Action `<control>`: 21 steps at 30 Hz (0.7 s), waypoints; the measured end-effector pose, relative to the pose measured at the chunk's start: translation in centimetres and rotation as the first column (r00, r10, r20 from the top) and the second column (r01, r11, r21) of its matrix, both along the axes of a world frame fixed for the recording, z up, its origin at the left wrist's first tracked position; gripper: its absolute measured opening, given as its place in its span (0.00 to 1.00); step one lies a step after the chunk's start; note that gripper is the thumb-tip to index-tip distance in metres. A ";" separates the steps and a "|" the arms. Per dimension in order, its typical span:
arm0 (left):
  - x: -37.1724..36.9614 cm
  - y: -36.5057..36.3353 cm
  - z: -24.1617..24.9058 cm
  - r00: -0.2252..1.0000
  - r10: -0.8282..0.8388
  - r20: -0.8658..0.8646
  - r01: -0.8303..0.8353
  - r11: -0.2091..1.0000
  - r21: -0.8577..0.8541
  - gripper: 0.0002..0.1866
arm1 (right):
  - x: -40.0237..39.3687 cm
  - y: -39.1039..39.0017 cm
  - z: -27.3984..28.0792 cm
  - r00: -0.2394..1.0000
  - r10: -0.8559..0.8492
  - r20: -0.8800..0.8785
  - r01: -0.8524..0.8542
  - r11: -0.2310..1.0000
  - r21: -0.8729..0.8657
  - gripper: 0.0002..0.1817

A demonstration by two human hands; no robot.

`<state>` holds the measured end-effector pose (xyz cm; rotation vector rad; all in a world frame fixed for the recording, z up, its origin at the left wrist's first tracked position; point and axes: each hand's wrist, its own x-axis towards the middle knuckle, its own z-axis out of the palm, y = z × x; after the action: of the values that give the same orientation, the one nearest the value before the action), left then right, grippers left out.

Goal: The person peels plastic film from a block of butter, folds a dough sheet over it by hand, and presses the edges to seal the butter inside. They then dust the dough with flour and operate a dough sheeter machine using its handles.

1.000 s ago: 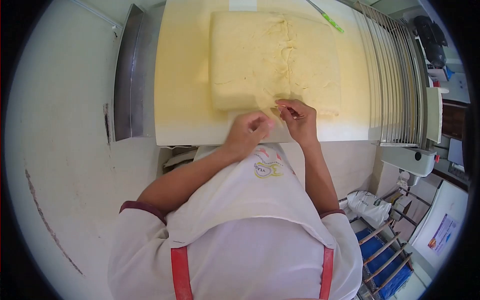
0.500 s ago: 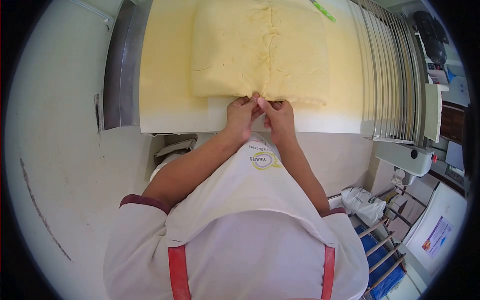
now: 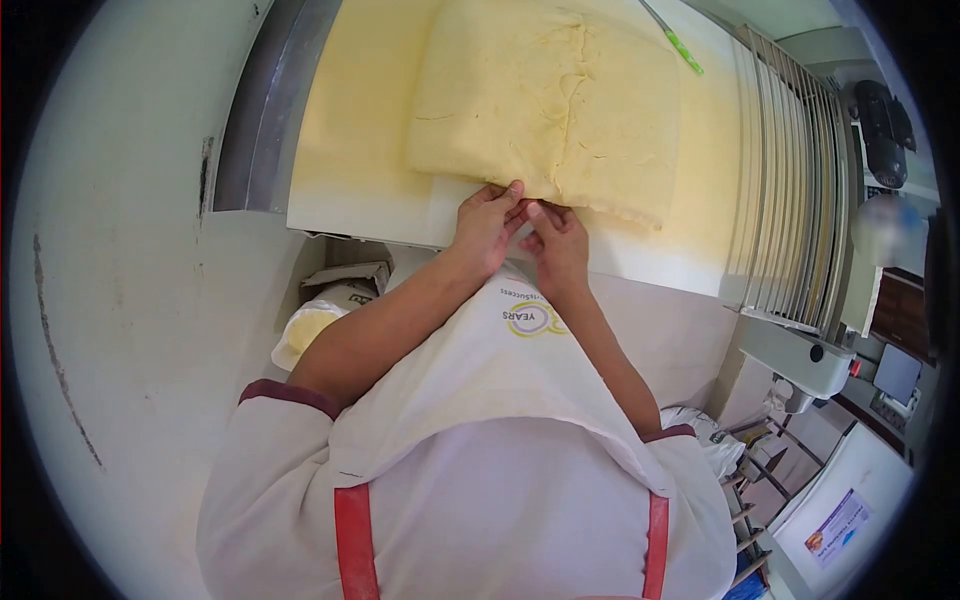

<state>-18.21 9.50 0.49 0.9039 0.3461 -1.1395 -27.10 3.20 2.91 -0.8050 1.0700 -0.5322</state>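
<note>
A thick, pale yellow slab of dough (image 3: 500, 100) lies on the work surface in front of me. A rough, pinched seam runs down it to the near edge. My left hand (image 3: 484, 228) grips that edge just left of the seam's end, its thumb on top. Close beside it, my right hand (image 3: 558, 245) has its fingertips at the edge, right of the seam, with the fingers partly tucked beneath the dough. The thumbs are slightly apart.
The pale belt-like work surface (image 3: 345, 200) has a metal side plate (image 3: 265, 120) at left and a wire guard (image 3: 795, 190) at right. A green-handled tool, perhaps a knife (image 3: 684, 50), lies behind the dough. Below the surface's left part sits a white bag (image 3: 310, 330).
My view has turned, so the surface and dough now appear tilted. My right thumb has moved down, away from the left thumb and the seam's end.
</note>
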 end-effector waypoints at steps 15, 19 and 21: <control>1.0 1.2 0.1 0.993 0.003 0.118 -0.013 0.996 0.083 0.14 | 1.1 0.4 -1.2 0.988 0.153 0.018 -0.153 0.988 0.024 0.15; 2.5 2.0 1.9 0.995 -0.097 0.035 0.096 0.995 0.018 0.12 | 1.9 0.4 -0.3 0.997 0.054 0.057 -0.052 0.998 -0.045 0.15; 3.2 2.2 2.4 0.998 -0.063 0.012 0.063 0.997 0.050 0.12 | 2.3 0.6 0.1 0.998 0.028 0.063 -0.024 0.998 -0.055 0.15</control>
<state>-15.04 11.72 2.87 0.9713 0.3381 -1.1867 -24.82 3.78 3.03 -0.8431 0.9887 -0.5631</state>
